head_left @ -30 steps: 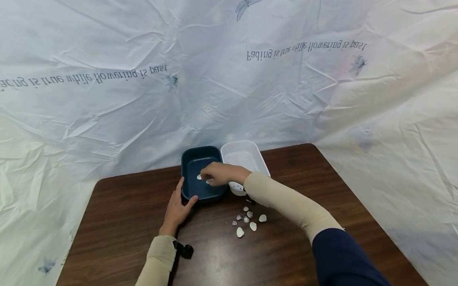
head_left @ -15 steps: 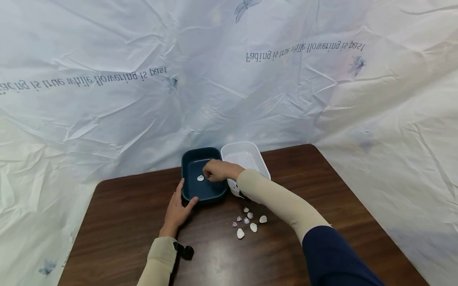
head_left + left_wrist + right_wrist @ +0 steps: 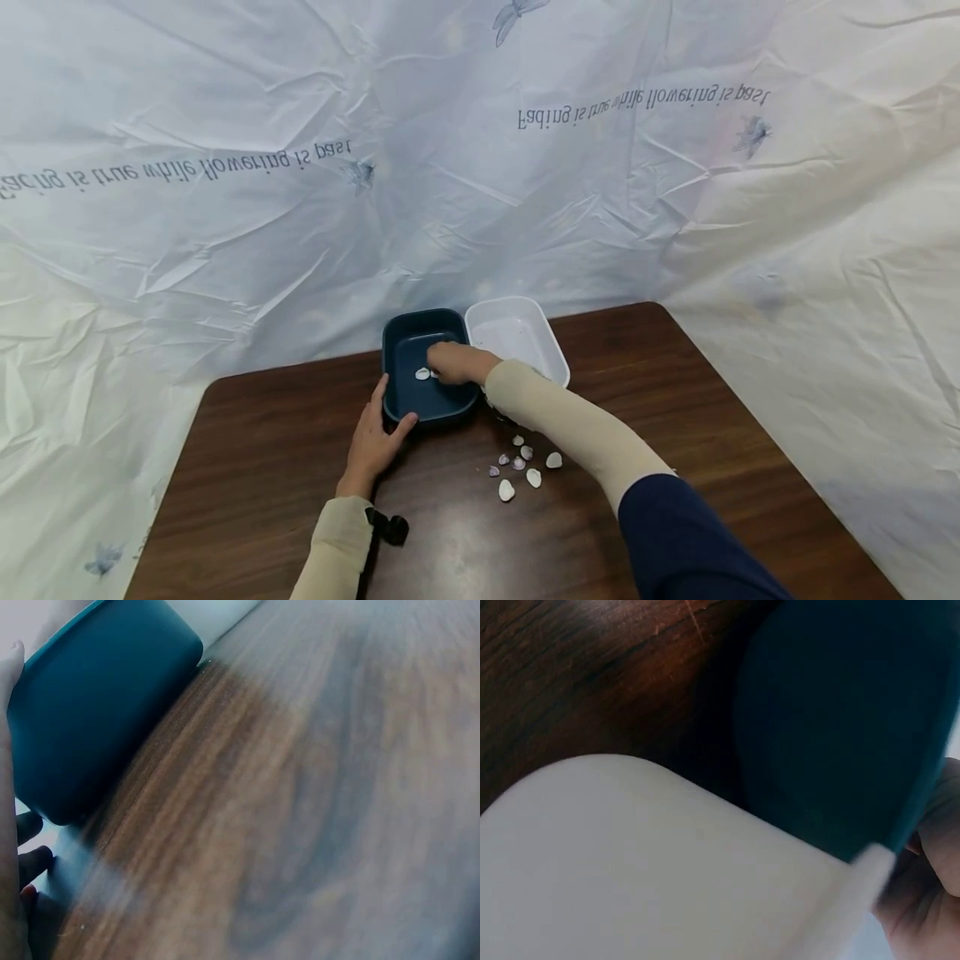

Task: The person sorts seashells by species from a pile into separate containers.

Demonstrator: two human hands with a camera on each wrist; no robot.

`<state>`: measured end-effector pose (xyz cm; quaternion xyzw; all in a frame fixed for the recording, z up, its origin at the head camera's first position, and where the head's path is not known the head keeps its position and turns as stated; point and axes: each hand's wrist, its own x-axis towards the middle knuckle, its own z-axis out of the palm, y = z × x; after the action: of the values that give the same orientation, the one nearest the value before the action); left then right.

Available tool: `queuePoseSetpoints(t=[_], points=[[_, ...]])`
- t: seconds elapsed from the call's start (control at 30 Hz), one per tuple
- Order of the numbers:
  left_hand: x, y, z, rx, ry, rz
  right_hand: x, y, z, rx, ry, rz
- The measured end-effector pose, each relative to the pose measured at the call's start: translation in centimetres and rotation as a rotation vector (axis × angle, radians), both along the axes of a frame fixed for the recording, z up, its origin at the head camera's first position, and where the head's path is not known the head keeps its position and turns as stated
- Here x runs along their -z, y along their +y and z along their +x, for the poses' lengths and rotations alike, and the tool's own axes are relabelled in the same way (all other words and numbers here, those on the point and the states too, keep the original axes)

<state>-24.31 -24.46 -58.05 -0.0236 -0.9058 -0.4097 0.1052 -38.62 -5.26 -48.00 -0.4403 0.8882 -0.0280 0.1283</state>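
My left hand (image 3: 371, 439) rests at the front left corner of a dark teal tray (image 3: 387, 354), thumb near the front rim and the forefinger along the left side. Its fingers are spread and fairly straight. Inside that tray, my right hand (image 3: 459, 363) reaches low with curled fingers. A bit of a white seashell (image 3: 434, 375) shows at its fingertips, mostly hidden by the hand. Just left of it lies another white seashell (image 3: 422, 374) on the tray's floor. In the right wrist view, the curled right hand (image 3: 930, 900) is partly hidden behind the tray wall.
A white tray (image 3: 558, 354) stands against the teal tray's right side, partly covered by the right forearm. Several loose white and purplish seashells (image 3: 506, 490) lie on the brown wooden table (image 3: 285, 450) in front. A printed white cloth (image 3: 420, 225) hangs behind.
My right hand rose slightly, showing only one shell on the tray floor, then came down again beside it with shell white at its fingertips. The left hand has stayed in place.
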Motion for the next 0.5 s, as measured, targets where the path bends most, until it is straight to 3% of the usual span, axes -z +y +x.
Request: queuePoseSetpoints(t=[0.27,0.5], points=[[0.03,0.15,-0.01,-0.009,-0.008,-0.002,0.60,0.28,-0.19,0.055,-0.009,0.046],[-0.08,0.16,-0.03,-0.014,-0.015,-0.002,0.74,0.47,-0.30,0.034,-0.005,0.052]])
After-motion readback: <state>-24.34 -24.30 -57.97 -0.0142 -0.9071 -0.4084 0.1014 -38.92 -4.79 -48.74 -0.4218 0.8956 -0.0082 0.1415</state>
